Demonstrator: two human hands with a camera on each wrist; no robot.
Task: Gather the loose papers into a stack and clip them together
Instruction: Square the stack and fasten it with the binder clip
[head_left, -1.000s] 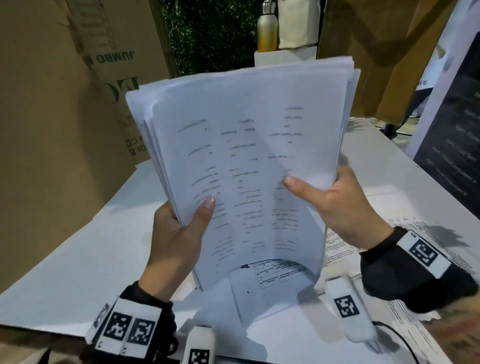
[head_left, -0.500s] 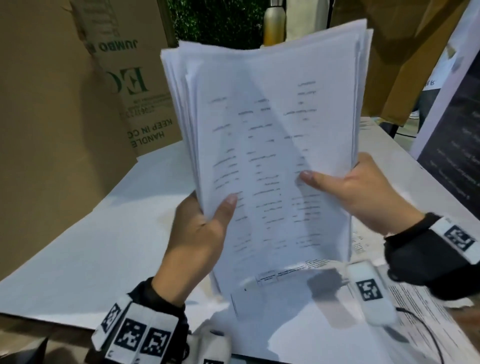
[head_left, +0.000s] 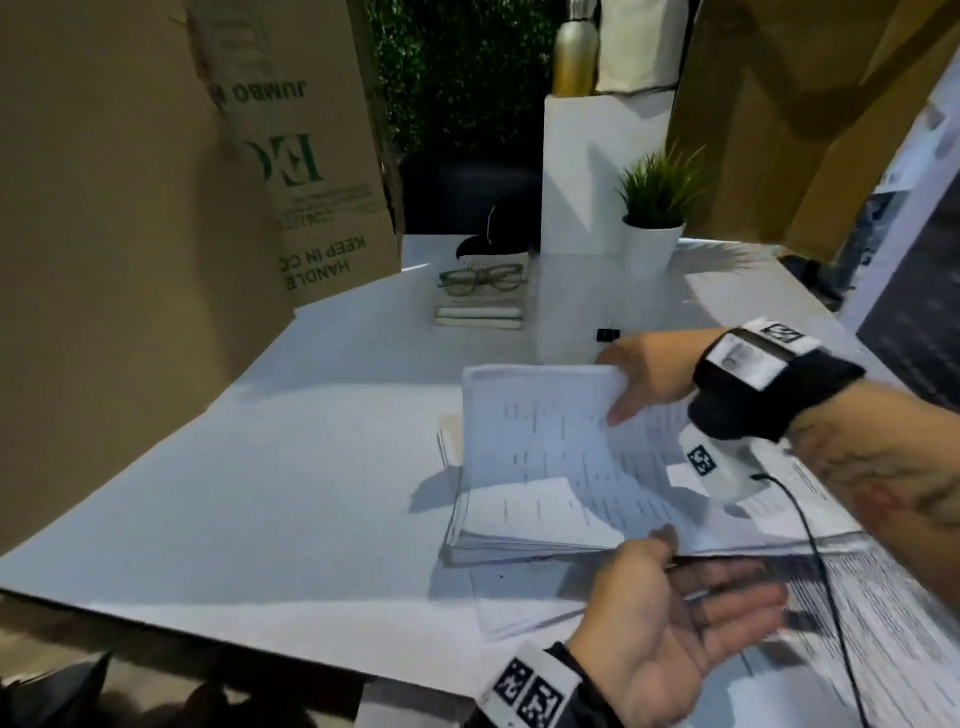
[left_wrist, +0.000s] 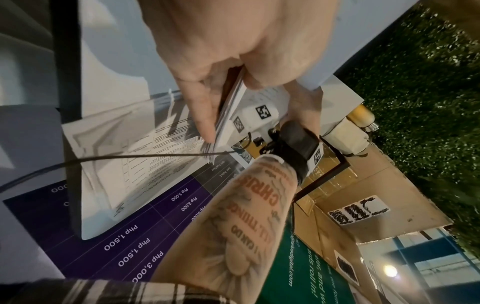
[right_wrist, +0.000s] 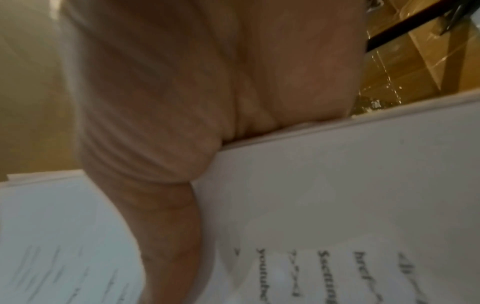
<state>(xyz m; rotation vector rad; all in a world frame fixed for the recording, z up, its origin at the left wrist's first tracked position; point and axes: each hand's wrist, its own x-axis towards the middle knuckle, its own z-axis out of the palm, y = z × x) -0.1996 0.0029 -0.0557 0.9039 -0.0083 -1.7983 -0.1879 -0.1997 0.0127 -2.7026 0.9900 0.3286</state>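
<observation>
**A:** Papers — the thick stack of white printed sheets (head_left: 540, 467) lies almost flat on the white tabletop (head_left: 260, 467), over toward its right side. Why is it held from both ends?

**B:** I'd say to keep the edges square. The right hand (head_left: 649, 374) grips the far corner, thumb on the top sheet and fingers wrapped behind the edge. The right wrist view shows that thumb pressed down on the print.

**A:** And the left hand (head_left: 675, 618)?

**B:** In the head view it lies palm up at the near edge, fingers stretched out, thumb tip against the stack's side. The left wrist view shows the stack's edge pinched between the thumb and a straight finger. So it steadies the near edge rather than closing round it.

**A:** Is everything gathered?

**B:** Not quite, I'd judge. More loose printed pages (head_left: 883, 597) lie under and to the right of the stack, and one sheet (head_left: 519, 608) pokes out beneath the near corner.

**A:** Where's the clip?

**B:** A small black binder clip (head_left: 608, 334) sits on the table just beyond the right hand, untouched. That hand is nearest, so it could reach it once the left pins the stack.

**A:** Risk?

**B:** Letting go of the far corner may let the top sheets slide.
</observation>
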